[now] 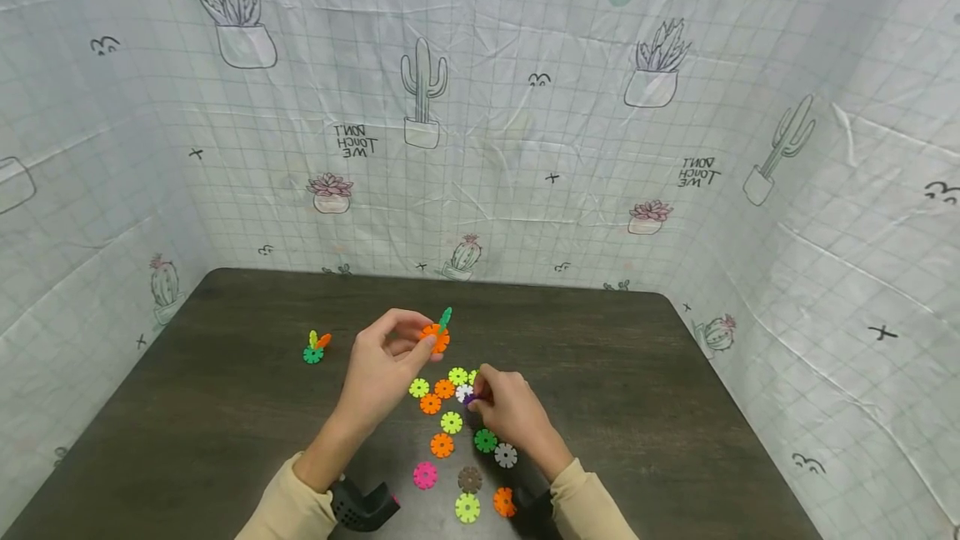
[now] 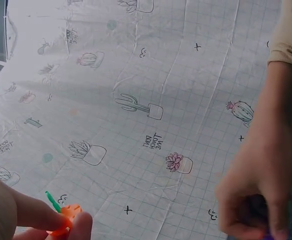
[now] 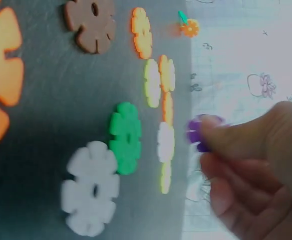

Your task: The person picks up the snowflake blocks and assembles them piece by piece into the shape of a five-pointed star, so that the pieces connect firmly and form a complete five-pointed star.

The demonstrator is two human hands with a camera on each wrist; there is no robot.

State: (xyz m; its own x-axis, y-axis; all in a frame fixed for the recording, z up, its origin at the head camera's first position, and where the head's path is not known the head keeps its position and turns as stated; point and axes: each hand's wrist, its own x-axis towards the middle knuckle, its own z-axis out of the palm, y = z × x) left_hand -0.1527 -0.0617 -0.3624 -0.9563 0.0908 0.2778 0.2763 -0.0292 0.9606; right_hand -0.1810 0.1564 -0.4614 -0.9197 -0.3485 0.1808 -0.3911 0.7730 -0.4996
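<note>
Between thumb and fingers, my left hand (image 1: 382,361) pinches an orange notched disc (image 1: 435,339) above the table. A green disc (image 1: 446,321) is slotted into its upper edge, standing up at an angle. My right hand (image 1: 512,408) pinches a purple notched disc (image 3: 198,132), seen best in the right wrist view. In the head view this hand is just right of a white disc (image 1: 463,394) and partly covers a yellow-green one (image 1: 472,376). A joined piece of green, yellow and orange discs (image 1: 313,352) stands on the table at left.
Loose discs lie spread in front of me, among them a green disc (image 1: 485,440), a grey disc (image 1: 506,455), a pink disc (image 1: 425,475) and a brown disc (image 1: 469,479). The dark table (image 1: 600,357) is bordered by a printed cloth (image 1: 495,148) behind and at the sides.
</note>
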